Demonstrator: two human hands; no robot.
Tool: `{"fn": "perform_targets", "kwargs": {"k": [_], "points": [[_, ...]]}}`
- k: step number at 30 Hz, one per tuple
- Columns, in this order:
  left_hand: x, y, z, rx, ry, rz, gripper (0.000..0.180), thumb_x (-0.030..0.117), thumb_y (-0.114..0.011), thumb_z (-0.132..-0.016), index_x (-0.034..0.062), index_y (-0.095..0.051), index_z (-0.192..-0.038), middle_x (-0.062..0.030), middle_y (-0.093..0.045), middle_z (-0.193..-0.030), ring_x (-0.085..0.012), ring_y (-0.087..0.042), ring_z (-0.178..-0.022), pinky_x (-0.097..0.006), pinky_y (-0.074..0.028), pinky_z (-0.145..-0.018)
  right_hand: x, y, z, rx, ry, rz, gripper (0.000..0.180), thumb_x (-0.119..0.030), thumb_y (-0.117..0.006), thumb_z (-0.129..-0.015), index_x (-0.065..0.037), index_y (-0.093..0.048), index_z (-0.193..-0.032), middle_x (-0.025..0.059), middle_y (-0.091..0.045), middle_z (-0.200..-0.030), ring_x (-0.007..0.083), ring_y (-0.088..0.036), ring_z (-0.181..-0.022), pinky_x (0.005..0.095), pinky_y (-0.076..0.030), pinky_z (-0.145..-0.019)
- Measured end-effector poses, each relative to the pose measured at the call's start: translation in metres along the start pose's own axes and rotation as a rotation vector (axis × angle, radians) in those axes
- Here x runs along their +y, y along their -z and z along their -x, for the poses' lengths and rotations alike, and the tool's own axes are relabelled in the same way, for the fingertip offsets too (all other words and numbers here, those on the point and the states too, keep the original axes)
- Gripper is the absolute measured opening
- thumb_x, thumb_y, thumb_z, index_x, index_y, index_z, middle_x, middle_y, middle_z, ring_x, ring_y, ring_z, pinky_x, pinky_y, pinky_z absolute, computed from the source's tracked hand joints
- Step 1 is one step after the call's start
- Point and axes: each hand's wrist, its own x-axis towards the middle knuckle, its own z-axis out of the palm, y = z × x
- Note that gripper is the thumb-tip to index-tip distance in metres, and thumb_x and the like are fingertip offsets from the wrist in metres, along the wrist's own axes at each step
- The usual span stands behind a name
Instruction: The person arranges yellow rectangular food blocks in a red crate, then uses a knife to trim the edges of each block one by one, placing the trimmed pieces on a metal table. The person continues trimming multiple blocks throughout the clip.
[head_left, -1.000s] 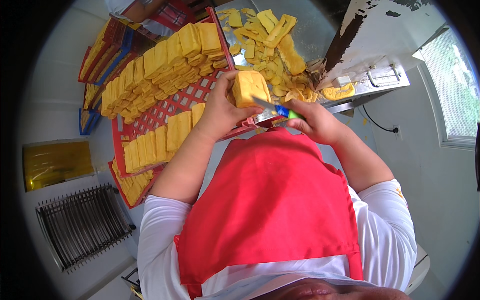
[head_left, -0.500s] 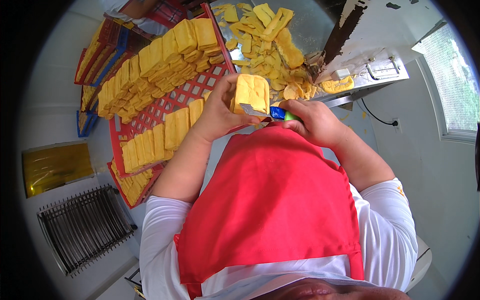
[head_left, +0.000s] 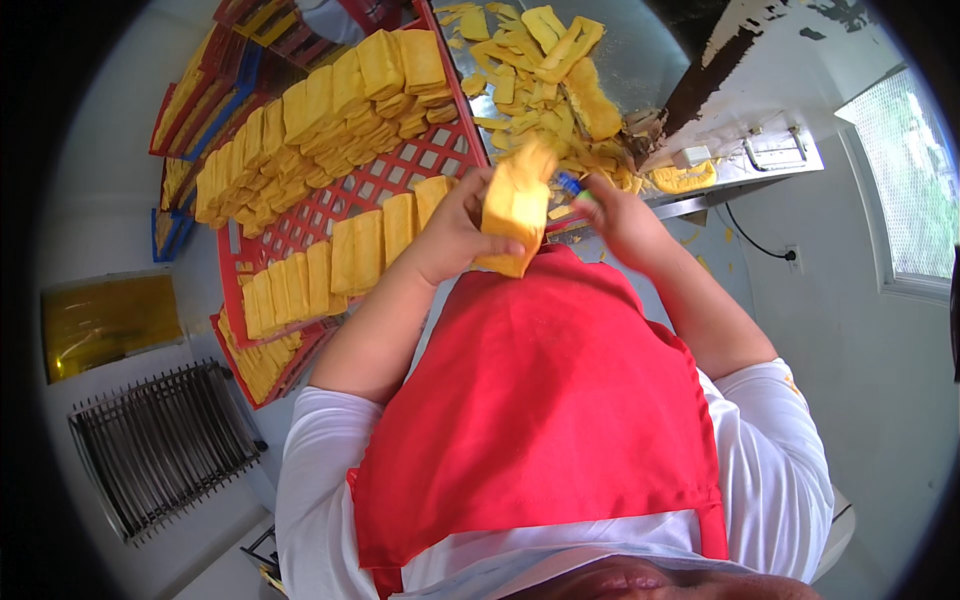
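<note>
My left hand (head_left: 455,235) is wrapped round a yellow spongy-looking block (head_left: 514,220), held upright just above my red apron. The block's upper end is smeared by motion. My right hand (head_left: 628,222), beside it on the right, is closed on the handle of a knife (head_left: 570,184) with blue and green parts. The knife's blade can hardly be made out now. To the left, a red lattice crate (head_left: 385,178) holds stacked rows of similar yellow blocks (head_left: 365,75). Beyond my hands, yellow trimmings (head_left: 525,95) lie heaped on a metal table (head_left: 645,60).
More crates, red and blue, stand stacked at the far left (head_left: 235,95). Part of a person (head_left: 335,20) shows beyond them. A metal rack (head_left: 165,450) is at lower left. On the right are a peeling white cabinet side (head_left: 755,95), a cable (head_left: 755,235) and a window (head_left: 905,180).
The block has been turned in my left hand, showing a long side rather than its squarish face. My right hand has moved up with the knife, away from the block's lower edge.
</note>
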Motion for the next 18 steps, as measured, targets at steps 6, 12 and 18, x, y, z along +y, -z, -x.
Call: {"fn": "perform_targets", "kwargs": {"k": [6, 12, 18], "points": [[-0.007, 0.042, 0.009, -0.002, -0.017, 0.057, 0.073, 0.005, -0.085, -0.069, 0.0054, -0.044, -0.131, -0.0051, -0.062, -0.117, -0.0153, -0.060, -0.109, -0.031, -0.049, -0.093, 0.035, -0.018, -0.017, -0.215, -0.344, -0.189, 0.040, -0.043, -0.050, -0.099, -0.004, -0.054, -0.111, 0.0152, -0.059, -0.073, 0.0286, -0.061, -0.065, 0.0400, -0.048, -0.061], [0.029, 0.122, 0.043, 0.255, -0.154, 0.227, 0.049, 0.007, -0.065, -0.087, 0.0019, -0.046, -0.131, -0.0085, -0.062, -0.117, -0.0164, -0.060, -0.106, -0.030, -0.049, -0.094, 0.022, -0.058, -0.030, -0.022, -0.367, -0.310, 0.033, -0.037, -0.050, -0.100, -0.005, -0.054, -0.106, 0.0051, -0.049, -0.061, 0.0150, -0.051, -0.048, 0.0327, -0.042, -0.047], [0.094, 0.290, 0.121, 1.024, -0.203, -0.721, 0.076, 0.015, -0.075, -0.082, 0.0167, -0.035, -0.146, -0.0181, -0.050, -0.132, -0.0261, -0.060, -0.108, -0.035, -0.053, -0.087, -0.011, -0.080, -0.036, 0.182, -0.299, -0.318, 0.032, -0.036, -0.045, -0.102, -0.007, -0.056, -0.102, -0.0009, -0.042, -0.059, 0.0089, -0.041, -0.044, 0.0246, -0.032, -0.041]]}}
